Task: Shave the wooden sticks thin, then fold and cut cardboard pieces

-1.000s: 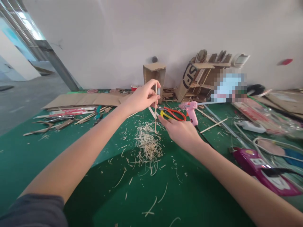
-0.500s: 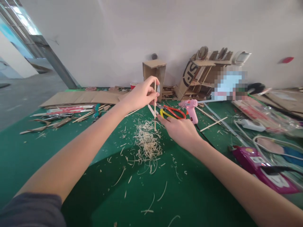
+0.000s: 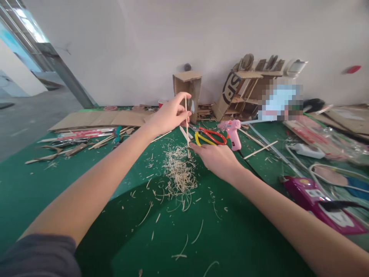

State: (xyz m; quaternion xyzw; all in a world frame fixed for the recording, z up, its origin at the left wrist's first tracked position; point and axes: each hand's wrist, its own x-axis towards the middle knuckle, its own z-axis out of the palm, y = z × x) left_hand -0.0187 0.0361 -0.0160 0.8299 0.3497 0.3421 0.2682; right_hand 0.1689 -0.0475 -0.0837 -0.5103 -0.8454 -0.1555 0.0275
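Observation:
My left hand [image 3: 170,112] is closed on the upper part of a thin wooden stick [image 3: 187,129], which stands nearly upright with a slight tilt. My right hand [image 3: 217,158] is closed with its fingertips at the stick's lower end; a small dark thing shows there, too small to name. Right under the stick lies a heap of curled wood shavings [image 3: 180,175]. Just behind my right hand are pliers with red and yellow handles [image 3: 216,135]. A pink glue gun [image 3: 234,134] stands a little farther right.
Loose shavings are scattered over the green tabletop [image 3: 138,246]. Cardboard strips [image 3: 100,120] and bundled sticks lie at the left. Against the wall stand a small cardboard box [image 3: 187,77] and a cardboard shelf [image 3: 230,92]. A magenta device [image 3: 305,192] with a black cable sits at the right.
The stick's top and my left hand have shifted slightly left, so the stick now leans a little. My right hand has moved slightly left and stays at its lower end.

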